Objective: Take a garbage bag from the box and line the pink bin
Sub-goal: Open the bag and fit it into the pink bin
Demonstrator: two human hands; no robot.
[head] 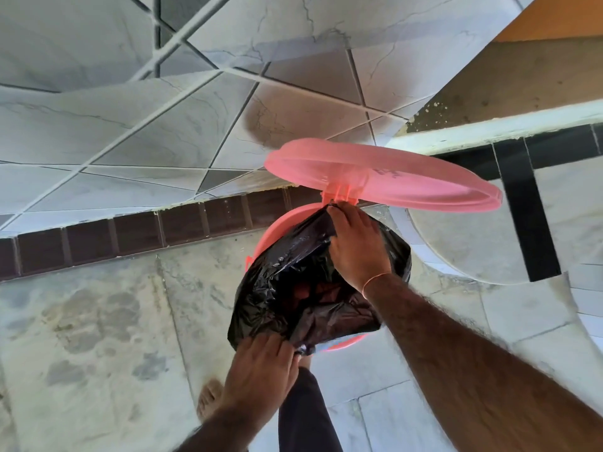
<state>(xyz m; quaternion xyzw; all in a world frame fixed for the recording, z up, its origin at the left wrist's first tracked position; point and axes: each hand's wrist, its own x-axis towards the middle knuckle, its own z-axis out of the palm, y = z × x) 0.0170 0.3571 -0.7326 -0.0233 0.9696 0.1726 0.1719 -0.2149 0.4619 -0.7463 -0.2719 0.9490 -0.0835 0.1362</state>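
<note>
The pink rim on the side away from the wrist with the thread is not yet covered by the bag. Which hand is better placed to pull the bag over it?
Probably the left hand. It grips the bag at the near edge, closer to the bare rim; the right hand holds the bag by the lid hinge.

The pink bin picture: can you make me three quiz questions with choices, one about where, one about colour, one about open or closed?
1. Where is the right hand?
A. at the hinge side of the round pink plastic bin
B. on the floor
C. on the lid's top

2. What colour is the crinkly plastic garbage bag?
A. white
B. black
C. blue

3. How is the bin's round pink lid?
A. shut
B. missing
C. raised

Answers: A, it pinches the bag's edge beside the hinge; B, it is glossy black; C, it stands tilted above the rim.
</note>
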